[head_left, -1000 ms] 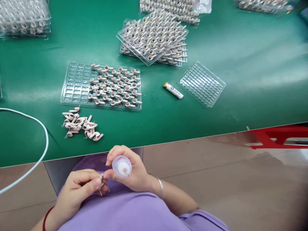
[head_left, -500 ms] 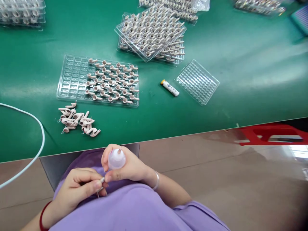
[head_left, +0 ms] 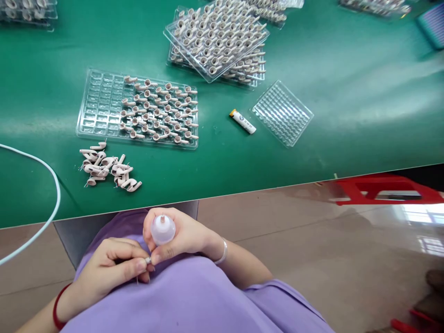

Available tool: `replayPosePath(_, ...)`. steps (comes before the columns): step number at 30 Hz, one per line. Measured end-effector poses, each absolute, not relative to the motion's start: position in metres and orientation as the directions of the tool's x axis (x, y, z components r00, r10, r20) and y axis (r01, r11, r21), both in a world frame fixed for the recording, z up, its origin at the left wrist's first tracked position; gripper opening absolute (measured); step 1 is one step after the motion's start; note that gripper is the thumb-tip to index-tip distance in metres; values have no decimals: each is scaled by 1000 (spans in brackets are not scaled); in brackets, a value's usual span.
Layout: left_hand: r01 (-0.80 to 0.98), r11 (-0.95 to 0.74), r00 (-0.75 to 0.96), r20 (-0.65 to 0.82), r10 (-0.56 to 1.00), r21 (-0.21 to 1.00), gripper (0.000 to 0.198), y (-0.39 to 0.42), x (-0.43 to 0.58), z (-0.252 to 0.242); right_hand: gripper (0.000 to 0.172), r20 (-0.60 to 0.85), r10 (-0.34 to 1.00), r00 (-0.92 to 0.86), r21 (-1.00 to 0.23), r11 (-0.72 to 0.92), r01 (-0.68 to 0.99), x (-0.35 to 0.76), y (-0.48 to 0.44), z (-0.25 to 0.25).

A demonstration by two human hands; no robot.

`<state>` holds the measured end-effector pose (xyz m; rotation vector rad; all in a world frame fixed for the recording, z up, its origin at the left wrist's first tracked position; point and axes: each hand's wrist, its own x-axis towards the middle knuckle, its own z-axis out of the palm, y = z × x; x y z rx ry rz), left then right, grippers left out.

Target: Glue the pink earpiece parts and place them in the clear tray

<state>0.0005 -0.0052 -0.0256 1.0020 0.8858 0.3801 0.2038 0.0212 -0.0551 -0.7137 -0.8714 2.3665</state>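
My left hand pinches a small pale earphone shell, with thin wire ends hanging below the fingers; most of the piece is hidden. Wrapped in my right hand is a translucent squeeze bottle, its narrow tip pointing up. The right thumb meets the end of the small piece. Both hands are over my lap, just off the table edge. Beyond them on the table lies a loose pile of earphone shells, wires sticking out. Behind it, a clear plastic tray holds similar shells in its right part.
Stacked filled trays stand at the back of the green table. A white lighter lies beside a clear tray. A white cable curves at the left. Below the table edge at right is a red stool.
The view has shifted slightly, so the table things sit a bit higher and further left. The bottle's tip is turned more upright; both hands keep their holds.
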Motion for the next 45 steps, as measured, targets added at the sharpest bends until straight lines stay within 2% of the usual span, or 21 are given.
replayPosePath(8, 106, 522, 612, -470, 636, 846, 32, -2, 1, -22, 53, -339, 679, -651, -744, -617, -256, 202, 18, -47)
replayPosePath(12, 77, 582, 615, -498, 611, 810, 29, -5, -1, -25, 51, -329, 681, -654, -769, -596, -234, 203, 17, -46)
replayPosePath(18, -35, 806, 572, -650, 500, 590, 31, -11, 0, -31, 47, -334, 720, -608, -765, -584, -271, 199, 16, -52)
replayPosePath(21, -88, 857, 544, -697, 468, 507, 33, -12, 2, -28, 46, -326, 748, -578, -754, -574, -319, 197, 15, -56)
replayPosePath(27, -143, 900, 458, -779, 429, 411, 33, -11, 6, -17, 46, -321, 786, -528, -789, -531, -309, 195, 13, -59)
replayPosePath(34, -155, 918, 445, -803, 396, 366, 35, -10, 8, -15, 48, -324, 798, -509, -793, -522, -313, 194, 11, -56)
replayPosePath(38, -156, 901, 471, -772, 427, 404, 35, -12, 6, -21, 47, -296, 823, -485, -807, -487, -333, 195, 9, -55)
replayPosePath(45, -94, 771, 493, -643, 586, 630, 32, -14, 3, -31, 31, -200, 873, -444, -802, -406, -438, 193, -3, -52)
